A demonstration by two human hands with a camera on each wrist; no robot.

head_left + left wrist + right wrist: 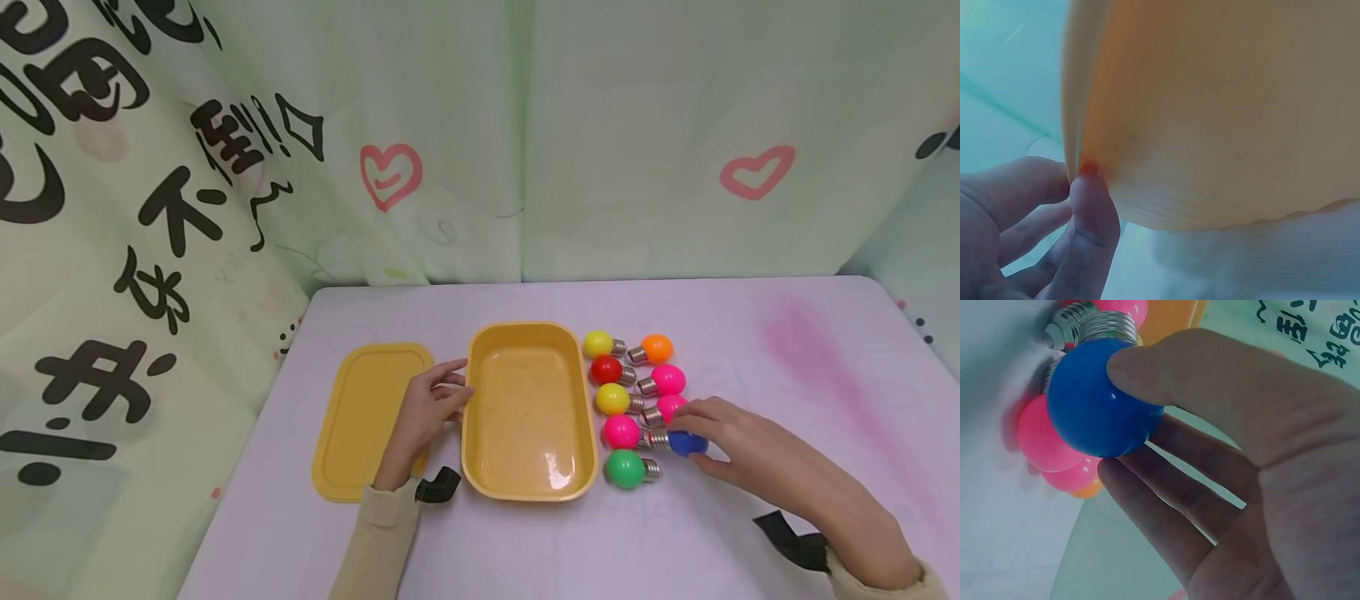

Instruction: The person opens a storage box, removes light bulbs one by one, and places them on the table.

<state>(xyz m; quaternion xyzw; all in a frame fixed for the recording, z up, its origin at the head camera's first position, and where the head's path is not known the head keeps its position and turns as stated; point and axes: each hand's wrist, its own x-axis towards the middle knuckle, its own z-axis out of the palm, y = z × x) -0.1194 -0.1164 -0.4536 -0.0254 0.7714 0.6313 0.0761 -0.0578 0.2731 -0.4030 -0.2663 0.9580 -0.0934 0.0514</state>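
My left hand (pixel 426 410) pinches the left rim of a yellow plastic box (pixel 530 392) between thumb and finger. In the left wrist view the box wall (pixel 1210 119) stands large beside that thumb. On the right, my right hand (pixel 738 446) holds a blue light bulb (pixel 688 443), thumb on one side and fingers on the other. The right wrist view shows the blue bulb's (pixel 1094 400) silver screw base close to the other bulbs. Nearest to it are a pink bulb (pixel 671 406) and another pink bulb (pixel 622 432).
Two columns of bulbs lie right of the box, among them a green bulb (pixel 626 468), a red bulb (pixel 606 369), a yellow bulb (pixel 597 343) and an orange bulb (pixel 657 348). A yellow lid (pixel 352 425) lies flat to the left. Behind the table (pixel 525 558) hangs a pale curtain (pixel 600 125).
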